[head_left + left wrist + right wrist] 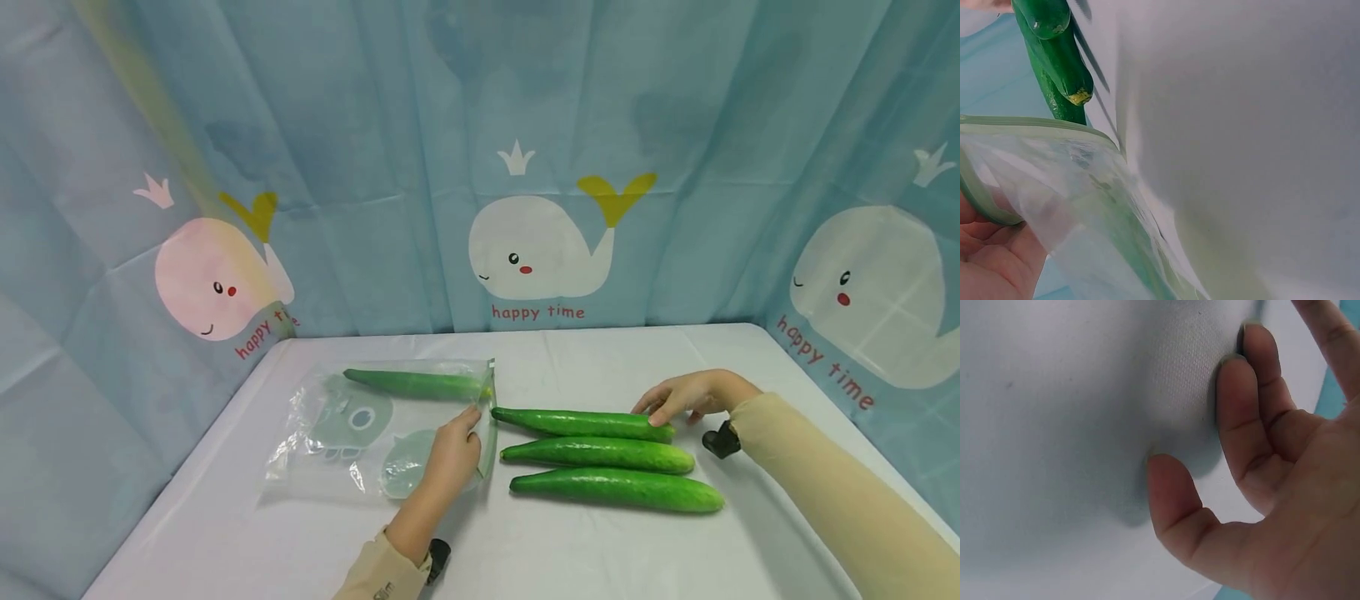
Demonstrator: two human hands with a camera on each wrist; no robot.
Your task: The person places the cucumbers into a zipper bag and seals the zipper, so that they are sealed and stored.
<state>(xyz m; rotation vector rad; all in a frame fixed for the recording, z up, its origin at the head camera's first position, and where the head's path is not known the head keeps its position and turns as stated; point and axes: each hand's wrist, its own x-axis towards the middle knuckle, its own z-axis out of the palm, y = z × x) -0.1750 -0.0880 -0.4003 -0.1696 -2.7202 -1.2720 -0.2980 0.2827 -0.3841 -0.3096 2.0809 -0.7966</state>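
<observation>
A clear zip bag (300, 467) with green prints lies at the left of the table, its green-edged mouth facing right. One cucumber (412, 383) is inside it. My left hand (452, 454) holds the mouth's edge; in the left wrist view, its fingers (997, 262) curl at the green zip strip (1029, 122). Three more cucumbers lie side by side right of the bag: a far one (577, 422), a middle one (600, 454) and a near one (615, 489). At the far one's right end is my right hand (693, 393), fingers loosely bent, nothing visible between them in the right wrist view.
A white cloth covers the table (247, 550). Blue curtains (375, 250) with whale prints stand behind it and along both sides. Each wrist carries a small black device, one at the left sleeve (382, 571) and one at the right sleeve (825, 492).
</observation>
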